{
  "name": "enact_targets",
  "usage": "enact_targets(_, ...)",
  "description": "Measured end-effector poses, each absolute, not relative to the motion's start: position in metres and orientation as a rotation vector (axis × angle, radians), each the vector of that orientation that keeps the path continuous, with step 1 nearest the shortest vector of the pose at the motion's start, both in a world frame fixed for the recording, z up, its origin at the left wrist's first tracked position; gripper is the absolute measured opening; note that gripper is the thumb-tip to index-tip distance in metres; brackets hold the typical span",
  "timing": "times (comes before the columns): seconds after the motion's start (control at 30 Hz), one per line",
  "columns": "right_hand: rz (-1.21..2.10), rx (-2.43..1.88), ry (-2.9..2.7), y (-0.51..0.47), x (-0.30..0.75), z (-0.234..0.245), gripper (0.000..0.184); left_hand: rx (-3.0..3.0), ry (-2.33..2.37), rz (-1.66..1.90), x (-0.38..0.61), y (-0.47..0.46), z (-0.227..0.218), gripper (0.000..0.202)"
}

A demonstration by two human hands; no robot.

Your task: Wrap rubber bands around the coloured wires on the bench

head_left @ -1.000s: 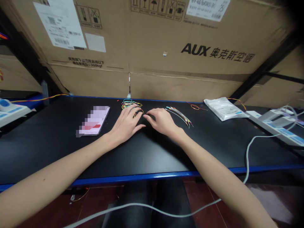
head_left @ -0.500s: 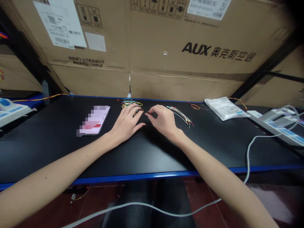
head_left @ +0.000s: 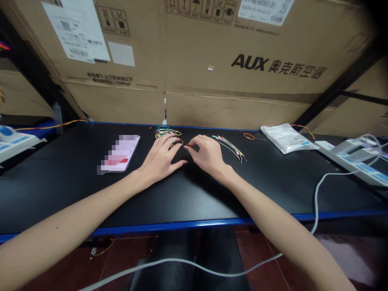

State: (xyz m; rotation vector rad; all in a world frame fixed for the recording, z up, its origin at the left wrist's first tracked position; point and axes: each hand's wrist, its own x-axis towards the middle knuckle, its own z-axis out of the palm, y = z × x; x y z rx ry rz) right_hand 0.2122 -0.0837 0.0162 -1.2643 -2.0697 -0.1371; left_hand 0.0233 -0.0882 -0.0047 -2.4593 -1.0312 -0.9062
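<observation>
My left hand [head_left: 162,157] lies flat on the black table [head_left: 75,190], fingers spread, its fingertips on a small pile of coiled coloured wires [head_left: 166,133]. My right hand [head_left: 207,155] sits just to its right with thumb and forefinger pinched on the end of a thin dark wire [head_left: 188,144] that I can barely make out. A bundle of straight coloured wires [head_left: 230,147] lies right of that hand.
A phone [head_left: 119,154] lies left of my hands. A white plastic bag [head_left: 286,138] and a small orange wire loop [head_left: 249,136] are at the right, with power strips [head_left: 353,161] and a grey cable [head_left: 317,194]. Large cardboard boxes [head_left: 197,60] wall the back.
My right hand went from fingers stretched flat to a pinch near the coiled wires. The left hand has stayed put.
</observation>
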Motion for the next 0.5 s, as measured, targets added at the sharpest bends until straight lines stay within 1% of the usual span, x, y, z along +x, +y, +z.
enact_targets(0.23, -0.036, -1.231, -2.076, -0.0821, 0.2141, 0.0186, 0.015, -2.434, -1.03, -0.878, 0.023, -0.0879, -0.0045, 0.039)
enact_targets(0.43, 0.31, -1.143, -2.089, -0.0801, 0.2173, 0.0239, 0.027, -2.441, -1.013, -0.863, 0.0222, -0.0879, -0.0041, 0.039)
enact_targets(0.5, 0.364, -1.121, -2.091, -0.0779, 0.2185, 0.0233, 0.029, -2.446, -1.009, -0.885, 0.0223, -0.0878, -0.0035, 0.039)
